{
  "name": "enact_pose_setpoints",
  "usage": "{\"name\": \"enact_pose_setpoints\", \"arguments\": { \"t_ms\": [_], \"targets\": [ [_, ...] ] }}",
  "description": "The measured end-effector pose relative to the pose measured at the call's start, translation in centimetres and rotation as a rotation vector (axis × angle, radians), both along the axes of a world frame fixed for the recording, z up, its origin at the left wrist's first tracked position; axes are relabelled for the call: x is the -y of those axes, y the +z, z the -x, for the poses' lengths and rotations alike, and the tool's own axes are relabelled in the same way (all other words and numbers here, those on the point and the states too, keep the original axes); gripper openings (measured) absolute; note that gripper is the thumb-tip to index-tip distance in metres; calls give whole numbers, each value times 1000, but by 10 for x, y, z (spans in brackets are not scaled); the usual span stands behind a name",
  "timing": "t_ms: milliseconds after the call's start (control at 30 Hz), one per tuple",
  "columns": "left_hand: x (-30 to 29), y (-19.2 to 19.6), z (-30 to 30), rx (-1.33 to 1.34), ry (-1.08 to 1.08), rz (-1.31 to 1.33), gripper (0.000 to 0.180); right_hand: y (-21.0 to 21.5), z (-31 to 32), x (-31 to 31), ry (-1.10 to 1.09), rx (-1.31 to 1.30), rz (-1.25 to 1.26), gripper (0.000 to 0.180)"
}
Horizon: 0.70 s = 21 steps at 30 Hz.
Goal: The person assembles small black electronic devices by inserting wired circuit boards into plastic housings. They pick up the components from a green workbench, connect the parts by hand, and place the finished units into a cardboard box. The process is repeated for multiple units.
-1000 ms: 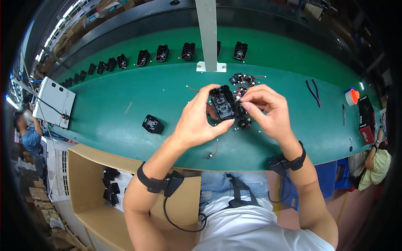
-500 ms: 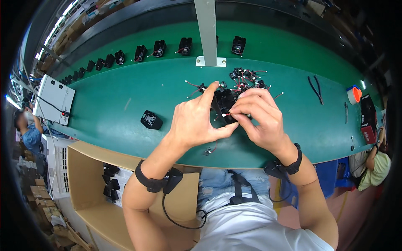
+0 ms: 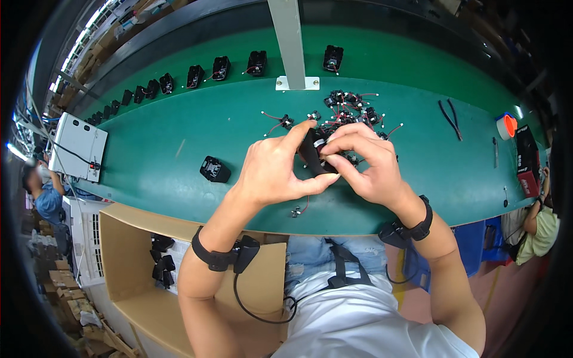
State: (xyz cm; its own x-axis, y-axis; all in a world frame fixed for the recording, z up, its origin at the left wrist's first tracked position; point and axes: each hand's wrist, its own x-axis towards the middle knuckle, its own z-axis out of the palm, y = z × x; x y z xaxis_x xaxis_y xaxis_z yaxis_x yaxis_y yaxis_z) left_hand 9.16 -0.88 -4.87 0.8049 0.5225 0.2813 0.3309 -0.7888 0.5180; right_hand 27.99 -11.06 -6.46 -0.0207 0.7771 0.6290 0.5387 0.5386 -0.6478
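Observation:
My left hand grips a black plastic housing above the green table, its thumb below and its fingers along the upper edge. The housing is tilted, with its open side toward my right hand. Thumb and fingertips of that hand are pinched together inside the opening; what they hold is hidden. A small white part shows in the housing beside those fingertips. Just beyond my hands lies a heap of small black parts with red and black wires. Another black housing rests on the table to the left.
Several black housings stand in a row on the far green strip. A metal post rises behind the heap. Pliers and an orange-white roll lie right. At left are a white box and an open carton.
The housing has been turned and tilted in my left hand. My right fingertips have moved up and deeper into it; the white connector seen below them before no longer shows there.

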Motion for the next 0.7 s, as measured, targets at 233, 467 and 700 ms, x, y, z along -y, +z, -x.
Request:
{"name": "enact_pose_setpoints", "arguments": {
  "t_ms": [233,467,700],
  "targets": [
    [-3,6,1,127,84,-160,83,16,-6,6,215,-225,315,38],
    [-1,-1,-1,271,-44,-331,78,-10,-18,-4,523,-753,491,37],
    [11,-1,-4,310,-134,-174,75,-19,-19,1,684,-1093,621,19]
  ]
}}
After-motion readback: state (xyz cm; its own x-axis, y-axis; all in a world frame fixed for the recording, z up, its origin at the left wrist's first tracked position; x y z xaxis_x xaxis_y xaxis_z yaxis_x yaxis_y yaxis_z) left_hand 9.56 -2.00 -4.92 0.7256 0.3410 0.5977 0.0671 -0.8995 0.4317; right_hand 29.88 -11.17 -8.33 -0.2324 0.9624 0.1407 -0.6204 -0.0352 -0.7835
